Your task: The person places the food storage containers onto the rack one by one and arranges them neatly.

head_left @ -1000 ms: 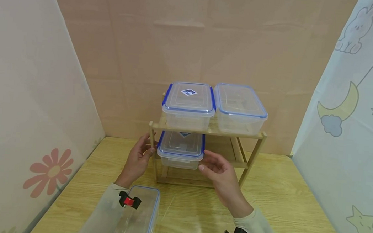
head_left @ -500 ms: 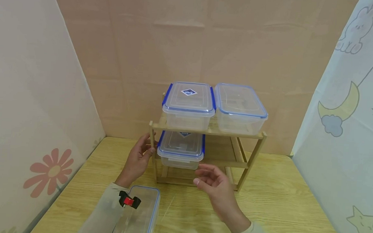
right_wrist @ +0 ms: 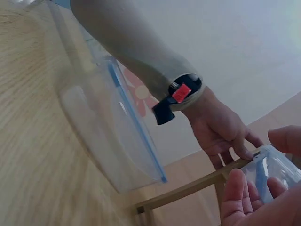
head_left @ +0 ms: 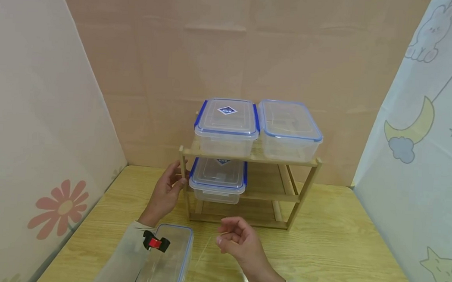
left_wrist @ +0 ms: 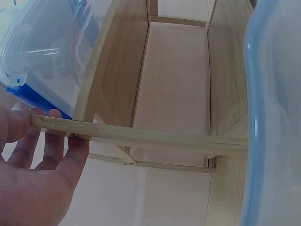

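My left hand (head_left: 165,194) is at the left front post of a two-shelf-plus-base wooden rack (head_left: 240,221), thumb on one side and fingers round the other; the left wrist view shows the post (left_wrist: 141,135) between them. Beside those fingers, a clear lidded food container (head_left: 217,179) with blue clips sits on the rack's middle shelf, its front overhanging the edge. My right hand (head_left: 246,250) hovers over the table before the rack, fingers loosely bent, holding nothing. A blue-rimmed clear container (head_left: 166,258) lies on the table under my left forearm, also large in the right wrist view.
Two more clear containers stand side by side on the top shelf: one with dark blue clips (head_left: 227,119), one with a light blue rim (head_left: 291,123). Patterned sheets flank the table on both sides, and a brown backdrop (head_left: 223,50) stands behind it.
My right hand has drawn away from the right side of the middle-shelf container, moving down and left toward the table's front. My left hand stays at the post; the containers have not moved.
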A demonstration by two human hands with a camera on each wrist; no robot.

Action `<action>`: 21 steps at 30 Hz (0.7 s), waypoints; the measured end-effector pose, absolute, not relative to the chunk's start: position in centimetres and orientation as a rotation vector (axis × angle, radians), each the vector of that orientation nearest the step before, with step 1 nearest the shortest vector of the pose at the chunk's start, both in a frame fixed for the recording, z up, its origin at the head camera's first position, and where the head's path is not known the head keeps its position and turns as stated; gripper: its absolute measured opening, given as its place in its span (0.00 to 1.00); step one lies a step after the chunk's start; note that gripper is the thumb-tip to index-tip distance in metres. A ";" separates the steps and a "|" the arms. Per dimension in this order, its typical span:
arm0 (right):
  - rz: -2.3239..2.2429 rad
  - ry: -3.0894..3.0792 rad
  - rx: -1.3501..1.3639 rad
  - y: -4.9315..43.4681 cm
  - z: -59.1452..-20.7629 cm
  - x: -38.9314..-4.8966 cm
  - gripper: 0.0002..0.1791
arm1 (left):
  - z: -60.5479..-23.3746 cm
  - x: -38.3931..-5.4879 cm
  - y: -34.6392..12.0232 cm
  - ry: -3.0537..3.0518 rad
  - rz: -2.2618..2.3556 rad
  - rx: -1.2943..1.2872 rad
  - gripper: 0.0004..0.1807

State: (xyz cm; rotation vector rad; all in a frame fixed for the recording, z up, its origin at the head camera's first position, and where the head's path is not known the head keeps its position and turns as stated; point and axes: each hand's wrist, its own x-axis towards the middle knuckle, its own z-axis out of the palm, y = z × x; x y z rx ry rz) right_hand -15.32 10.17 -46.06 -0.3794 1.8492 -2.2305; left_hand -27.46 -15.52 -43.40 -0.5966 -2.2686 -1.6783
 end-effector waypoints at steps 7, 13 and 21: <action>-2.166 1.874 -0.314 8.8 -47.3 -14.8 0.26 | -43.3 -27.3 -15.5 -2.254 -1.715 -0.600 0.32; -2.115 1.852 -0.359 7.6 -49.3 -14.3 0.22 | -43.4 -27.3 -15.6 -2.273 -1.666 -0.593 0.31; -2.067 1.832 -0.359 6.1 -51.9 -13.4 0.23 | -43.6 -27.3 -15.6 -2.290 -1.635 -0.558 0.29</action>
